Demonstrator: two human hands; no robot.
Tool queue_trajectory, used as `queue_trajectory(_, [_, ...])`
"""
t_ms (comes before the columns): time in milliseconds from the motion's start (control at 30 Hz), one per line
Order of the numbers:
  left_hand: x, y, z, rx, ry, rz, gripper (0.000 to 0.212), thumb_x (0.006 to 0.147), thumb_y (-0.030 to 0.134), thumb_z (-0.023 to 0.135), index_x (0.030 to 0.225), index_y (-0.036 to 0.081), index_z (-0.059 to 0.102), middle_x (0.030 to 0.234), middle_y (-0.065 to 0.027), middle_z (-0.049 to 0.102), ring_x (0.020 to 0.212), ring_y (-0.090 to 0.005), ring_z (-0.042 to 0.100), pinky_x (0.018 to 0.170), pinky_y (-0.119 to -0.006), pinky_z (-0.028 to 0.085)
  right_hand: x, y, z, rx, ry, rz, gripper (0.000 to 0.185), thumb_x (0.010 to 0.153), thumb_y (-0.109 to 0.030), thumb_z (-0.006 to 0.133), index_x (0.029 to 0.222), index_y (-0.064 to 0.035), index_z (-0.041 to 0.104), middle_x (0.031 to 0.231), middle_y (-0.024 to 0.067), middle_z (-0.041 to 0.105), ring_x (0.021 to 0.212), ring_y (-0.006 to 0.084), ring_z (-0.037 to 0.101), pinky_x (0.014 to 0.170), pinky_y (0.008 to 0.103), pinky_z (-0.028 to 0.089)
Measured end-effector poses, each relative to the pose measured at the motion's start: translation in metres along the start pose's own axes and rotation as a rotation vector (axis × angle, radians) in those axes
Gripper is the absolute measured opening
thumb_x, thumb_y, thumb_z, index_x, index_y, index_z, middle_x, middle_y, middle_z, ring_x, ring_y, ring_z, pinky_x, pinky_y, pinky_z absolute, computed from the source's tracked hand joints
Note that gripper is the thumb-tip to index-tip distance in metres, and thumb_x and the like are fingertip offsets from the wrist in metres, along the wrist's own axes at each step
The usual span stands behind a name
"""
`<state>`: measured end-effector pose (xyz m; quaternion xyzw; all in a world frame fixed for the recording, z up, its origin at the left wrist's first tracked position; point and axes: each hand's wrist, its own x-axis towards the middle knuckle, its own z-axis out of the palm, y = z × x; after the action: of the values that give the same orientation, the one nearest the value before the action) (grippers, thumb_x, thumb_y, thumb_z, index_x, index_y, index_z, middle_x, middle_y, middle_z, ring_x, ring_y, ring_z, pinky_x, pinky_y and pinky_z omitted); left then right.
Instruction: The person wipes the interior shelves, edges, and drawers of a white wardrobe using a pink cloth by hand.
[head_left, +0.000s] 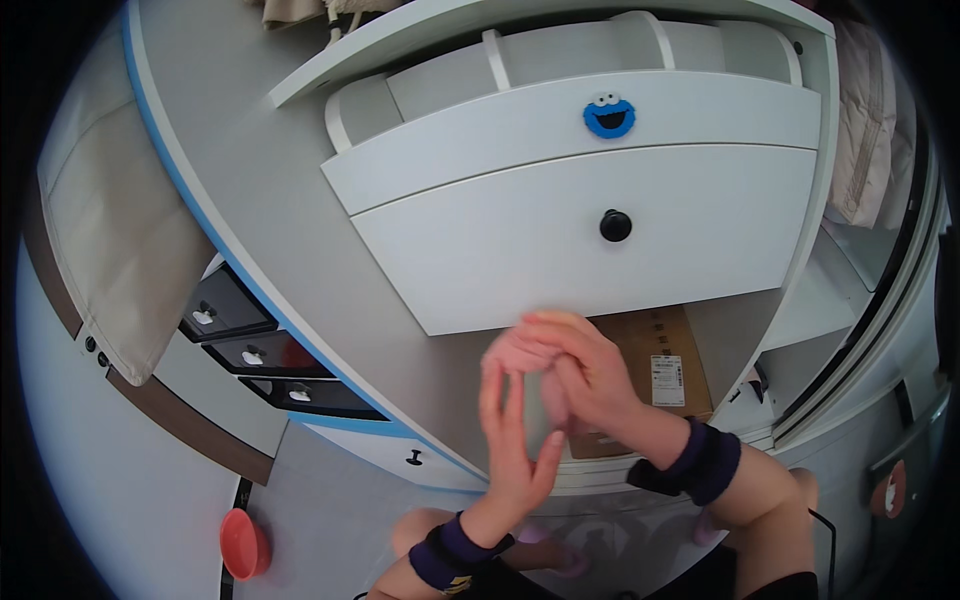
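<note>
A small, soft pink item (525, 352), apparently cloth, is between my hands in front of the open space below a white drawer. Motion blur hides its exact kind. My right hand (596, 371) has its fingers curled around the item's right side, and part of the pink hangs below them. From underneath, my left hand (517, 457) reaches up with its fingertips at the item's lower left edge. The left thumb stands apart from those fingers, so its grip is unclear. Both wrists wear dark bands.
Ahead, the upper drawer (480, 142) has a blue character knob; the lower drawer (525, 247) has a round black knob (616, 225). A cardboard box (694, 367) with a label lies underneath. Dark small drawers (255, 356) stand left, near a red bowl (244, 545) on the floor.
</note>
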<state>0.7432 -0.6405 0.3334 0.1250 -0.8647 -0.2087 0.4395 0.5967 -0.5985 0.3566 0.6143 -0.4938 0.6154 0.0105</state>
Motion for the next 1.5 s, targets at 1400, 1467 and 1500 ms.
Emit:
queue_trajectory(1400, [-0.074,-0.053,-0.048,-0.133,0.375,-0.138,0.053,0.093,0.025,0.037,0.134,-0.008,0.029,0.137,-0.0193,0.022,0.113,-0.0284,0.043,0.087,-0.037,0.042,0.032,-0.012,0.176,0.280,0.165,-0.249,0.059,0.083,-0.014,0.051,0.139,-0.0083,0.030,0.145,0.0223,0.015,0.132,0.0430,0.018,0.105,0.0479,0.022])
queue_trajectory(1467, [-0.094,-0.060,-0.035,-0.111,0.347,-0.204,0.050,0.093,0.022,0.037,0.134,-0.006,0.031,0.137,-0.0188,0.023,0.119,-0.0298,0.039,0.090,-0.039,0.042,0.003,0.004,0.180,0.280,0.119,-0.092,0.061,0.084,-0.015,0.048,0.140,-0.0089,0.027,0.146,0.0221,0.010,0.133,0.0430,0.015,0.106,0.0475,0.022])
queue_trajectory(1500, [-0.103,-0.064,-0.028,-0.138,0.337,-0.228,0.049,0.093,0.020,0.037,0.134,-0.006,0.031,0.136,-0.0186,0.023,0.119,-0.0297,0.039,0.091,-0.040,0.042,-0.010,0.012,0.183,0.282,0.102,-0.027,0.061,0.084,-0.015,0.048,0.141,-0.0091,0.025,0.146,0.0218,0.008,0.133,0.0430,0.015,0.106,0.0472,0.021])
